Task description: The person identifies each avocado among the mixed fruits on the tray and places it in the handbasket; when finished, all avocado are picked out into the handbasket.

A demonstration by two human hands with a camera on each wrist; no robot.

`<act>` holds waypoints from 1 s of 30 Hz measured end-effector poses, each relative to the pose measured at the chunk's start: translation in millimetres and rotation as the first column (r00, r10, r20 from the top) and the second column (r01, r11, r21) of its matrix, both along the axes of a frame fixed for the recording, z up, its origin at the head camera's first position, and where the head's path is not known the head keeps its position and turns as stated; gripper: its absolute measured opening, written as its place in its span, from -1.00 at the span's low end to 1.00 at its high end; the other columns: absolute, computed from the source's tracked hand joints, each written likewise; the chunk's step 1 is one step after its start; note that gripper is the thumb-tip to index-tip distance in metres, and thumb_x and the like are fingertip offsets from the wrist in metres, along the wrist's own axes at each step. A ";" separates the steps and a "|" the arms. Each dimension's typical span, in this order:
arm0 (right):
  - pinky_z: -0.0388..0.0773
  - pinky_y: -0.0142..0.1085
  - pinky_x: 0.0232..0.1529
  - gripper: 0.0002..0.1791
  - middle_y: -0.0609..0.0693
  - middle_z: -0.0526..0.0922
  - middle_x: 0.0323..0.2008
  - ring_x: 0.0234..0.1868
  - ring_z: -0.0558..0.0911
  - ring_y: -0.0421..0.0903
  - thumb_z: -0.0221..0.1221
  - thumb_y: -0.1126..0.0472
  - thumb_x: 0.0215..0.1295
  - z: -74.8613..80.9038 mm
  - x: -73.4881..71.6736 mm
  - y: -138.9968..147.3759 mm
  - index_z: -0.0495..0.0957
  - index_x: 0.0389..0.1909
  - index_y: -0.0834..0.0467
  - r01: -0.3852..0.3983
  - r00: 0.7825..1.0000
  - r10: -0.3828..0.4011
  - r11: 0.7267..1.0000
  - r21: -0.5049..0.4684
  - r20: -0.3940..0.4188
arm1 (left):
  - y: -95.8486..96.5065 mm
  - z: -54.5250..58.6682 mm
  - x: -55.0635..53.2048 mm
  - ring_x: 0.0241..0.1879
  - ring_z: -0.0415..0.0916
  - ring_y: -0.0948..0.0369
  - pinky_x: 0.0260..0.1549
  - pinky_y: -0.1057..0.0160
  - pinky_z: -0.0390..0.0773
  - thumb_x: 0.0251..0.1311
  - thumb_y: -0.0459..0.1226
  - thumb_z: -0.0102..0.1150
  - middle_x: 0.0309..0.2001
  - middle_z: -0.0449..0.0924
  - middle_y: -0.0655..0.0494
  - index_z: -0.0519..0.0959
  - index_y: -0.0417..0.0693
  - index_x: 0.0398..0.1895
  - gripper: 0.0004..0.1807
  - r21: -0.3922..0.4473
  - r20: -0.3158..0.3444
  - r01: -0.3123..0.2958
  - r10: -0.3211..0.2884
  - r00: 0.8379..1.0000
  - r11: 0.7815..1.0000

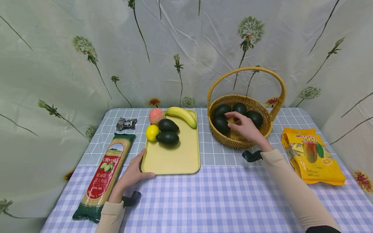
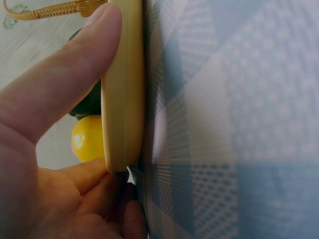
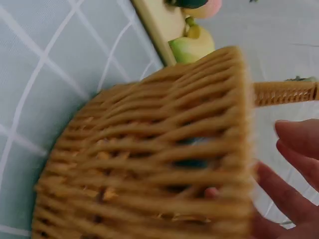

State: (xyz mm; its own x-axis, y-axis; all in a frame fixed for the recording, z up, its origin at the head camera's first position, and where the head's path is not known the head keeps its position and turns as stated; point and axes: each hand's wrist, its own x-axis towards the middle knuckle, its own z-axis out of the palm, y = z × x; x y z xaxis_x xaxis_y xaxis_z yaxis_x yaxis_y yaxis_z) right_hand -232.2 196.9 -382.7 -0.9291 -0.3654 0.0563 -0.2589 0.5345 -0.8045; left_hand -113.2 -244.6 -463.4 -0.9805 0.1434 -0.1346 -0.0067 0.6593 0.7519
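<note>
My left hand [image 1: 134,171] holds the front left corner of a yellow tray [image 1: 172,165], its thumb along the front side and its fingers at the left side. On the tray lie two dark avocados [image 1: 167,138], a yellow lemon [image 1: 152,133], a peach [image 1: 156,116] and a banana [image 1: 182,116]. Over a wicker basket [image 1: 230,141] reaches my right hand [image 1: 246,127], fingers apart, nothing visible between them. Several dark avocados [image 1: 254,118] sit in the basket; the fingertips are nearest those on its left. The right wrist view shows the basket's woven wall [image 3: 149,164] hiding most of its contents.
Left of the tray lies a spaghetti packet [image 1: 106,174], with a small black wrapped item [image 1: 126,123] behind it. A yellow mango candy bag [image 1: 313,157] lies at the right. The basket's tall handle [image 1: 247,68] arches above it. A floral curtain [image 1: 163,58] hangs behind the table.
</note>
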 end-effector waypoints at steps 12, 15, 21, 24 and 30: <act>0.53 0.01 -0.03 -0.51 0.25 0.39 0.23 -0.06 0.58 0.19 0.08 0.29 0.40 8.3 6.8 -49.6 0.28 0.32 0.29 -0.232 0.966 0.256 0.926 -0.299 0.041 | -0.5 -1.0 -0.4 0.37 -0.09 -0.22 0.28 -0.19 -0.02 -0.18 -0.09 0.55 0.45 -0.09 -0.31 -0.12 -0.32 0.48 0.28 0.009 -0.010 0.004 -0.004 1.000 1.000; 0.51 0.00 0.00 -0.50 0.19 0.40 0.23 -0.03 0.58 0.11 0.10 0.33 0.37 4.3 5.2 -68.2 0.30 0.31 0.28 -0.303 0.947 0.321 0.908 -0.288 0.013 | -0.2 -1.0 0.0 0.36 -0.08 -0.23 0.28 -0.20 -0.02 -0.18 -0.10 0.55 0.45 -0.07 -0.32 -0.12 -0.32 0.48 0.28 0.011 -0.013 0.003 -0.003 1.000 1.000; 0.49 -0.13 0.00 -0.42 0.13 0.32 0.31 0.03 0.54 0.09 0.16 0.31 0.33 -8.6 -2.0 -103.5 0.27 0.35 0.23 -0.431 0.896 0.444 0.868 -0.246 -0.003 | -0.3 -1.5 0.4 0.36 -0.07 -0.23 0.28 -0.19 0.01 -0.18 -0.09 0.55 0.44 -0.07 -0.32 -0.11 -0.32 0.48 0.27 -0.001 -0.014 0.004 -0.004 1.000 1.000; 0.46 -0.09 0.06 -0.36 0.05 0.24 0.37 0.13 0.46 0.20 0.18 0.26 0.32 -14.7 -6.4 -118.9 0.22 0.39 0.16 -0.477 0.867 0.497 0.846 -0.238 0.031 | -0.4 -1.6 0.4 0.36 -0.07 -0.22 0.28 -0.19 0.01 -0.18 -0.08 0.54 0.45 -0.07 -0.31 -0.11 -0.32 0.48 0.27 -0.007 -0.012 0.002 -0.002 1.000 1.000; 0.30 0.06 0.21 -0.29 0.01 0.14 0.41 0.27 0.29 0.26 0.22 0.27 0.27 -23.3 -14.2 -148.8 0.19 0.42 0.08 -0.560 0.814 0.579 0.804 -0.199 0.050 | -0.1 -0.9 0.1 0.37 -0.09 -0.21 0.29 -0.17 -0.01 -0.17 -0.06 0.54 0.46 -0.10 -0.30 -0.12 -0.31 0.49 0.28 -0.012 0.004 -0.002 0.002 1.000 1.000</act>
